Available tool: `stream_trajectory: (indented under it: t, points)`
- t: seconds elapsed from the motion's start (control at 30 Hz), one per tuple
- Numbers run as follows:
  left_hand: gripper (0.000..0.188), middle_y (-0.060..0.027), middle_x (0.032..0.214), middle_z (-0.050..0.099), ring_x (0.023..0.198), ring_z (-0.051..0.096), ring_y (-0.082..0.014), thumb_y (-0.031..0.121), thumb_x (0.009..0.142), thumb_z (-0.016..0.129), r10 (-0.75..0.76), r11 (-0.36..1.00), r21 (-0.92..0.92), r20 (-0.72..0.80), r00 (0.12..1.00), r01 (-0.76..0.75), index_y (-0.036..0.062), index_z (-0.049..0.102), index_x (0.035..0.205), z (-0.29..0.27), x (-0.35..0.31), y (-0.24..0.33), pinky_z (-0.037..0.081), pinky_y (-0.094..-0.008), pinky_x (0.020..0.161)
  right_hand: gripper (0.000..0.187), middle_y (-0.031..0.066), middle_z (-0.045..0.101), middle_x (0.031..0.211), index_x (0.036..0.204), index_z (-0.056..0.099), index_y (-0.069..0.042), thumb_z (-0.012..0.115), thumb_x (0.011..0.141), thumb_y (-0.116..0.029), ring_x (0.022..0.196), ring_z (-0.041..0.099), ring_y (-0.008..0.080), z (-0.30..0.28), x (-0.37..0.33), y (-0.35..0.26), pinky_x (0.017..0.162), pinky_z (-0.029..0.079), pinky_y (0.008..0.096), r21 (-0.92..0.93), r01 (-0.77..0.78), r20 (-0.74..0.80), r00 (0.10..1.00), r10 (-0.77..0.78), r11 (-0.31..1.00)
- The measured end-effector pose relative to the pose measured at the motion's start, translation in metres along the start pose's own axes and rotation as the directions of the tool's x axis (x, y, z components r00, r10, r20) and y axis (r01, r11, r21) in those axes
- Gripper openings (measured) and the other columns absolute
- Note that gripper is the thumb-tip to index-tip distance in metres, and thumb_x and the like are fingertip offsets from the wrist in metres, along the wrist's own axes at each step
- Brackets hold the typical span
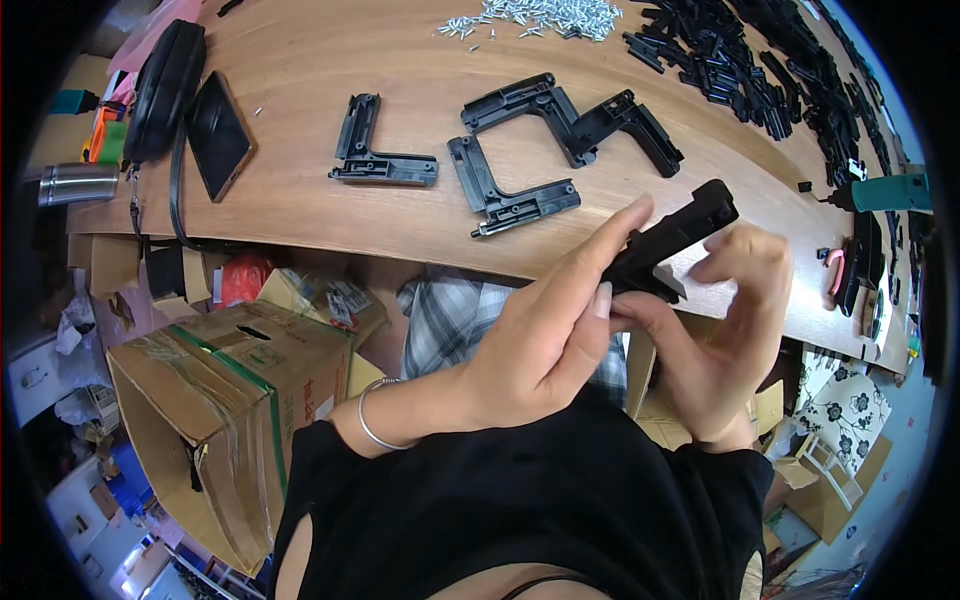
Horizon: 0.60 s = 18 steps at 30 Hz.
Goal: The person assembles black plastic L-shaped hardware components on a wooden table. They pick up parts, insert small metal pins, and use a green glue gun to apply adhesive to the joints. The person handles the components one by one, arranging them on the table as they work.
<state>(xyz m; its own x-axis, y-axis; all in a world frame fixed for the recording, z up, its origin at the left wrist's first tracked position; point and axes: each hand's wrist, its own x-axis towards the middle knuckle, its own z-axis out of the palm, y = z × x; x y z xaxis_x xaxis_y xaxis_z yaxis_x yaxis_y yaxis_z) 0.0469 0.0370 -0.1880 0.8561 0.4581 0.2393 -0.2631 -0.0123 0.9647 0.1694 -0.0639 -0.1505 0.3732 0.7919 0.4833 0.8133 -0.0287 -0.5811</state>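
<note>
A black pistol-shaped plastic piece [685, 232] is held tilted above the table's near edge, its long part pointing up and right. My left hand [550, 345] is closed around its lower left end, fingers behind and thumb in front. My right hand [735, 310] is at its underside, thumb against the lower end and fingers curled beside it; what lies between those fingers is partly hidden. In front of my hands lie several L-shaped black plastic shells: a left shell [405, 168], a middle shell [525, 205], and a far shell [520, 98] against a right shell [650, 140].
Silvery screws [550, 14] are heaped at the table's far side, black plastic parts [745, 85] at far right. A teal electric screwdriver [885, 193] and pink-handled pliers [836, 268] are at right. A phone [218, 137] and black case [165, 90] lie left. A cardboard box [215, 400] stands below.
</note>
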Motion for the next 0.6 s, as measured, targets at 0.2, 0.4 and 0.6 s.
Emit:
stream_trajectory:
  t: [0.2, 0.4, 0.6]
  points:
    - [0.043, -0.02, 0.144, 0.026, 0.121, 0.045, -0.0256, 0.006, 0.093, 0.034, -0.077, 0.906, -0.41, 0.089, 0.993, 0.107, -0.003, 0.03, 0.135, 0.0, -0.001, 0.006, 0.052, -0.0277, 0.084, 0.058, 0.0072, 0.053, 0.106, 0.117, 0.04, -0.003, 0.076, 0.071, -0.007, 0.103, 0.055, 0.0181, 0.002, -0.007, 0.009, 0.088, 0.046, 0.0306, 0.82, -0.572, 0.513, 0.72, 0.468, -0.019]
    - [0.042, -0.024, 0.147, 0.007, 0.126, 0.038, -0.0323, 0.015, 0.096, 0.035, 0.037, 0.939, -0.34, 0.243, 0.969, 0.05, -0.005, 0.032, 0.133, 0.0, 0.002, -0.005, 0.056, -0.0295, 0.078, 0.032, 0.0071, 0.06, 0.098, 0.097, 0.058, 0.001, 0.073, 0.076, -0.016, 0.09, 0.059, 0.0144, -0.009, -0.023, 0.022, 0.081, 0.047, 0.0261, 0.712, -0.695, 0.669, 0.624, 0.403, -0.105]
    - [0.043, -0.0236, 0.142, 0.026, 0.121, 0.044, -0.0284, 0.006, 0.087, 0.055, 0.149, 0.989, -0.063, 0.273, 0.95, -0.137, -0.0003, 0.044, 0.128, 0.01, 0.01, -0.007, 0.056, -0.0274, 0.074, 0.015, 0.0066, 0.064, 0.084, 0.089, 0.06, 0.002, 0.063, 0.083, -0.01, 0.073, 0.061, 0.0096, -0.015, -0.03, 0.029, 0.067, 0.048, 0.0216, 0.663, -0.747, 0.691, 0.582, 0.429, -0.056]
